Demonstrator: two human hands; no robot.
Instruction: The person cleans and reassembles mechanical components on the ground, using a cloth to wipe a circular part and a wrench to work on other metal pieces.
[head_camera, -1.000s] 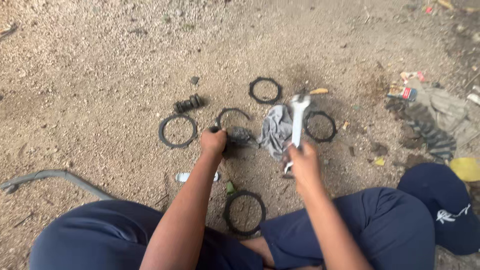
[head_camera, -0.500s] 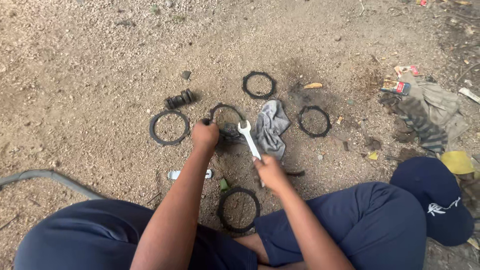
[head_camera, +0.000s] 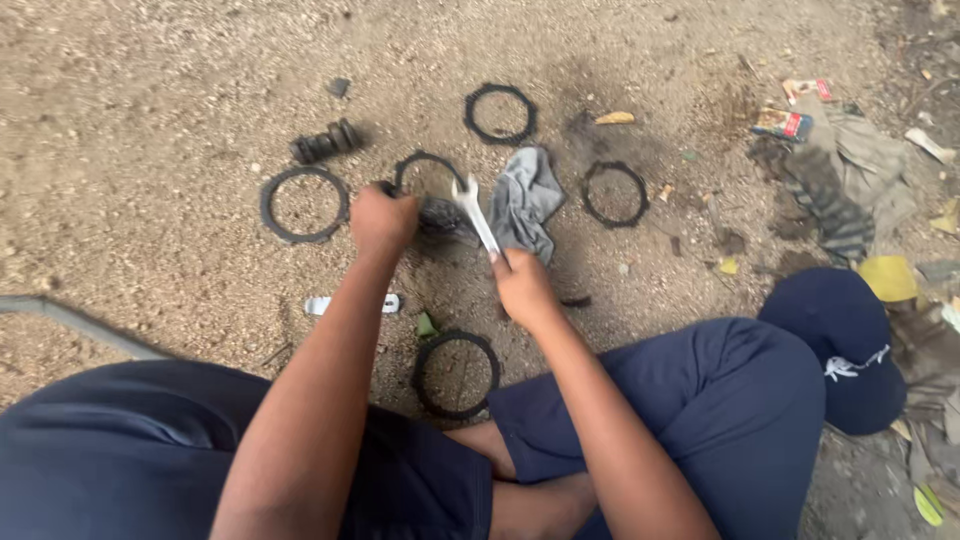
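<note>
My right hand (head_camera: 522, 286) grips a silver open-end wrench (head_camera: 474, 211), its head pointing up-left onto a small dark metal part (head_camera: 441, 214) on the dirt. My left hand (head_camera: 381, 219) is closed over the left side of that part, next to a black ring (head_camera: 428, 172). A grey rag (head_camera: 526, 201) lies just right of the wrench. Other black rings lie around: one at the left (head_camera: 303, 204), one at the top (head_camera: 499, 113), one at the right (head_camera: 614, 194), one between my legs (head_camera: 457, 373).
A dark coil spring (head_camera: 326, 142) lies at the upper left. A small silver tool (head_camera: 350, 303) rests under my left forearm. A navy cap (head_camera: 842, 345) sits by my right knee, with cloth and litter (head_camera: 840, 170) at the right. A hose (head_camera: 70, 322) crosses the left.
My right hand has swung the wrench from over the rag at the right down and left onto the dark part. My left hand has stayed on that part.
</note>
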